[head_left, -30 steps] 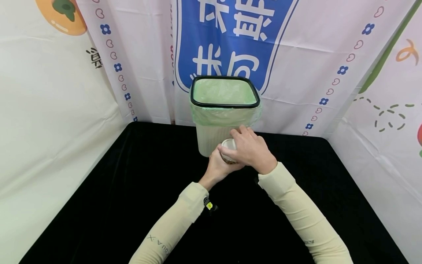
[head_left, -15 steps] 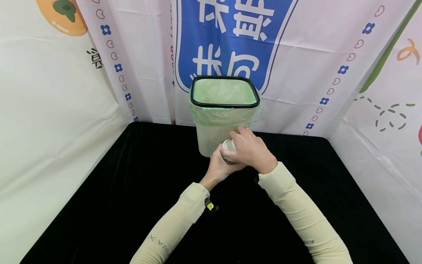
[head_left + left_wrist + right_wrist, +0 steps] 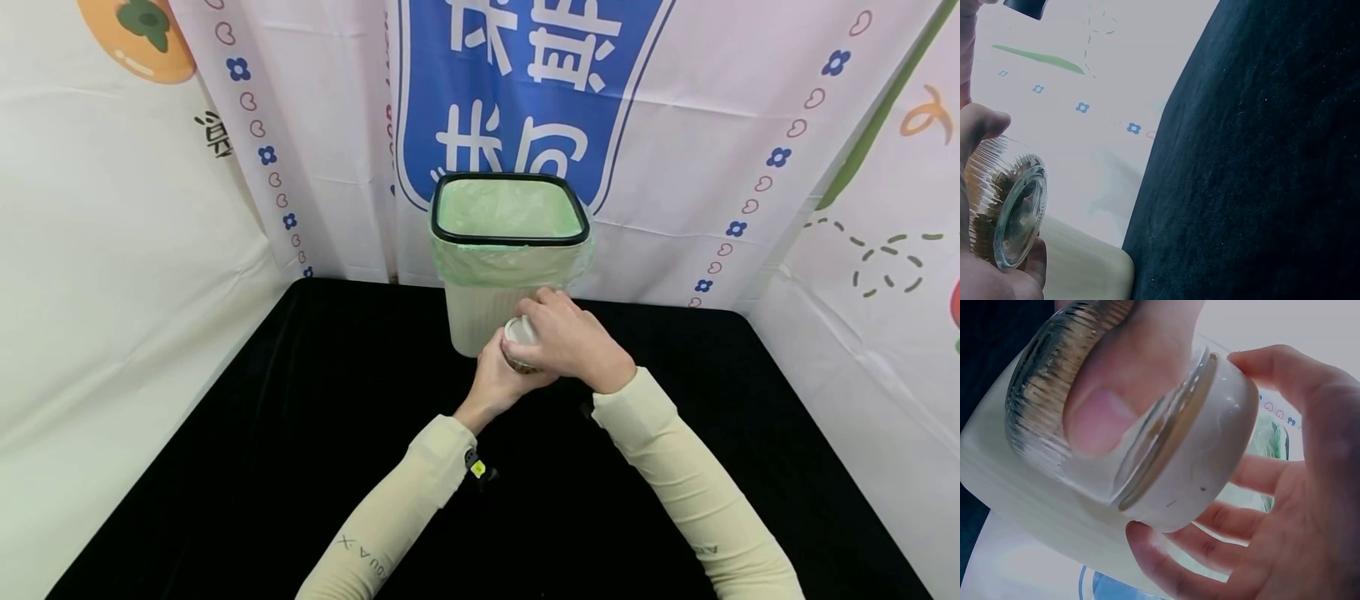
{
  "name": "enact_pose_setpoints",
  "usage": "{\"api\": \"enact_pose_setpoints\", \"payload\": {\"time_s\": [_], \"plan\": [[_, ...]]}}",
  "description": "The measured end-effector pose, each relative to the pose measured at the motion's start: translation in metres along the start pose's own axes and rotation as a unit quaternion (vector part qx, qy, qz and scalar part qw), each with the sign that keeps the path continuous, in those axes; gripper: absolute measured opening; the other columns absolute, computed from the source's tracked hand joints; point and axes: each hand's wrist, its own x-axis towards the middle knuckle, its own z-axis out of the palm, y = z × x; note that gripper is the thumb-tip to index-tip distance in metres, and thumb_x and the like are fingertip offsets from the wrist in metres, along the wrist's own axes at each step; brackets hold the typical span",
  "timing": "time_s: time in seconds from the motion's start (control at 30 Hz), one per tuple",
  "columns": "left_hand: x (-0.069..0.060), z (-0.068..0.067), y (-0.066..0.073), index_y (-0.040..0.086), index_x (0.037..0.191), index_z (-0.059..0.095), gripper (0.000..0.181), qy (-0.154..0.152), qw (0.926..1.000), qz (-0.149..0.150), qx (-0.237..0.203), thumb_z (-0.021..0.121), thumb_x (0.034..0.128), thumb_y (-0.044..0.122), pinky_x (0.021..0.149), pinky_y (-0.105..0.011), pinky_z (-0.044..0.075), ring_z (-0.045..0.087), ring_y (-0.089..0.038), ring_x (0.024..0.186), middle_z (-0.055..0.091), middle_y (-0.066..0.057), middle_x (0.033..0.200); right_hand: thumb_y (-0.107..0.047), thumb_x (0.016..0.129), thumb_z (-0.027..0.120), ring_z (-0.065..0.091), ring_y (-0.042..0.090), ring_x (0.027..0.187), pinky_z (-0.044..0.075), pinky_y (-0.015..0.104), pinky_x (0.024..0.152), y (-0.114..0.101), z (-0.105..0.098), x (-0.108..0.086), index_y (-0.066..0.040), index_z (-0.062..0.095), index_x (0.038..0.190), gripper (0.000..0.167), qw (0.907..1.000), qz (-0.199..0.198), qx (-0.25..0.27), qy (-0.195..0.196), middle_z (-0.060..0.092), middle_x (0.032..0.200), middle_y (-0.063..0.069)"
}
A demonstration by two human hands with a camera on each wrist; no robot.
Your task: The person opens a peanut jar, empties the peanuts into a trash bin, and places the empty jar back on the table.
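A ribbed glass jar (image 3: pixel 1041 406) with dark and tan contents inside is held tilted, just in front of a trash bin. My left hand (image 3: pixel 501 377) wraps around its glass body; in the right wrist view that thumb presses against the ribbed side. The white lid (image 3: pixel 1210 456) sits on the jar, and my right hand (image 3: pixel 573 342) grips its edge between thumb and spread fingers. From the left wrist the jar's thick glass base (image 3: pixel 1021 215) shows, with the contents behind it. In the head view both hands hide most of the jar.
The trash bin (image 3: pixel 480 312), black-rimmed and lined with a green bag (image 3: pixel 517 265), stands at the back middle of the black-covered table (image 3: pixel 337 433). Printed white cloths (image 3: pixel 675 150) hang behind it and on both sides.
My right hand and wrist have turned slightly on the lid, the wrist edging right. The left hand keeps its hold on the jar, almost still.
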Motion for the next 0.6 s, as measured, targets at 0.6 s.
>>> {"api": "enact_pose_setpoints", "payload": {"time_s": [0.6], "plan": [[0.0011,-0.0006,0.0017,0.012,0.151,0.046,0.084,0.004,1.0000,-0.004,0.007,0.091,0.0828,0.034,0.100,-0.046,0.059,0.065,-0.027,0.119,0.061,-0.008,0.140,-0.058,0.093,0.064,0.065,0.029,0.104,0.061,0.052,0.080,-0.0020,-0.0013,0.0003,-0.018,0.071,0.126,0.052,0.9995,-0.010,-0.018,0.023,0.067,0.124,0.008]]}}
